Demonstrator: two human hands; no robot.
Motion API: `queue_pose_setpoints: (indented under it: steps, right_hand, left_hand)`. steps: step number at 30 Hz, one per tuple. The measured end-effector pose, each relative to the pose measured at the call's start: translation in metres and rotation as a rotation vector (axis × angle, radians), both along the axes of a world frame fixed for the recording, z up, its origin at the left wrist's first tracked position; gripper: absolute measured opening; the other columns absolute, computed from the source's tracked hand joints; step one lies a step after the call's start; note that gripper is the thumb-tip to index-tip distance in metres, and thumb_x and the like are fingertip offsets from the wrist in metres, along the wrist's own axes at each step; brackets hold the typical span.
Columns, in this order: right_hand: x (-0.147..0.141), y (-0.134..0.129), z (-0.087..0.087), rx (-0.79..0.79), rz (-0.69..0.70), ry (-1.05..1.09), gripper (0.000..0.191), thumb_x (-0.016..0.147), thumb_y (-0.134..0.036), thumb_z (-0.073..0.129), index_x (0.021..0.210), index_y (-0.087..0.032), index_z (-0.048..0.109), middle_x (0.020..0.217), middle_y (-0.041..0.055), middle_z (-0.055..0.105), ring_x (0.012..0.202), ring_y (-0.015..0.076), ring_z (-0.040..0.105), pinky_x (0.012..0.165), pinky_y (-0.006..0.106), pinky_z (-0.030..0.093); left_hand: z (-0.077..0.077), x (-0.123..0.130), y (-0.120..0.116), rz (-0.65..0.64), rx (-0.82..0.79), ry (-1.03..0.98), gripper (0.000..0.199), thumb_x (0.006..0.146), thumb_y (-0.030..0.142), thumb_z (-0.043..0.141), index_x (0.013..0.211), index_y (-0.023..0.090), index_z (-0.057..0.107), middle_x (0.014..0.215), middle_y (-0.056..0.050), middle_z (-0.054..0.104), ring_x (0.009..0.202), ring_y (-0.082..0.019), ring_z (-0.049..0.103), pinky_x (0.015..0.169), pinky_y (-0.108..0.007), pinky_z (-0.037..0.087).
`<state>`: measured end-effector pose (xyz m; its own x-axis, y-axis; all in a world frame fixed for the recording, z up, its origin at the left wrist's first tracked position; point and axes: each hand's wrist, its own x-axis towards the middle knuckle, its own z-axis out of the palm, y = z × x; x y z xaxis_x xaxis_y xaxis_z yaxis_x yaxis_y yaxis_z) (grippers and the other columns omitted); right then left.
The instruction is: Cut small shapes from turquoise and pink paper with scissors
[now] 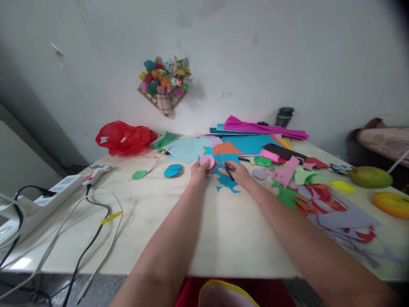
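At centre, the left hand (200, 174) pinches a pink disc (206, 160), the right hand (240, 173) grips scissors (229, 171); tabletop (236, 238) stretches to its lower-frame edge; upper-centre basket (164, 103) holds flowers (163, 79).

Craft workspace (143, 213), paper scraps (286, 172), wall-hung flowers (164, 79)

The disc (206, 160) hides some fingertips of the left hand (198, 174), and the right hand (240, 174) covers part of the scissors (228, 172). Their blades are too thin and blurred to tell how far apart they stand. The frame cuts off the strip (65, 187) at half past eight, the cushion (385, 140) at three, and the orange fruit (390, 204) just below it.
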<state>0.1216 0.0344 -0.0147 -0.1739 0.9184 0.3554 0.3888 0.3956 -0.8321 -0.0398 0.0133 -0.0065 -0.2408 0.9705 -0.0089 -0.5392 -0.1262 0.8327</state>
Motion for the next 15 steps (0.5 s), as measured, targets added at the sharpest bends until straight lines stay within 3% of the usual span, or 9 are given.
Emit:
queue_pose_setpoints:
  steps: [5,9,12,15]
  right_hand:
    - [-0.0018,-0.002,0.0002,0.32,-0.253,-0.334,0.037,0.076,-0.038,0.071,0.108,-0.019,0.07,0.099,0.0125,0.074,0.097,0.0306,0.065,0.089,0.041,0.042]
    - [0.0013,-0.0015,-0.0004,0.448,-0.417,-0.468,0.043,0.085,-0.035,0.061,0.124,-0.015,0.063,0.116,0.0182,0.07,0.106,0.0339,0.061,0.096,0.045,0.034]
    - [0.0026,-0.0018,0.0,0.478,-0.431,-0.493,0.045,0.085,-0.034,0.061,0.125,-0.015,0.062,0.118,0.0187,0.069,0.107,0.0341,0.06,0.097,0.046,0.033]
    - [0.0003,-0.0045,0.0015,0.414,-0.349,-0.453,0.039,0.082,-0.038,0.065,0.114,-0.016,0.067,0.105,0.0152,0.073,0.098,0.0315,0.063,0.089,0.041,0.037]
  left_hand:
    - [0.0013,-0.0024,0.0007,0.016,-0.01,-0.049,0.025,0.072,0.018,0.078,0.09,0.01,0.063,0.084,-0.011,0.072,0.091,-0.025,0.072,0.08,-0.034,0.059]
    - [0.0025,-0.0026,0.0001,0.031,-0.014,-0.069,0.023,0.072,0.017,0.077,0.09,0.01,0.064,0.085,-0.012,0.072,0.094,-0.027,0.072,0.083,-0.037,0.058]
    - [0.0024,-0.0018,0.0004,0.035,-0.008,-0.07,0.022,0.072,0.016,0.078,0.088,0.009,0.064,0.086,-0.013,0.072,0.093,-0.027,0.072,0.083,-0.037,0.059]
    - [0.0009,-0.0016,0.0017,0.044,0.005,-0.064,0.024,0.071,0.017,0.079,0.088,0.009,0.065,0.089,-0.013,0.071,0.091,-0.027,0.072,0.083,-0.038,0.059]
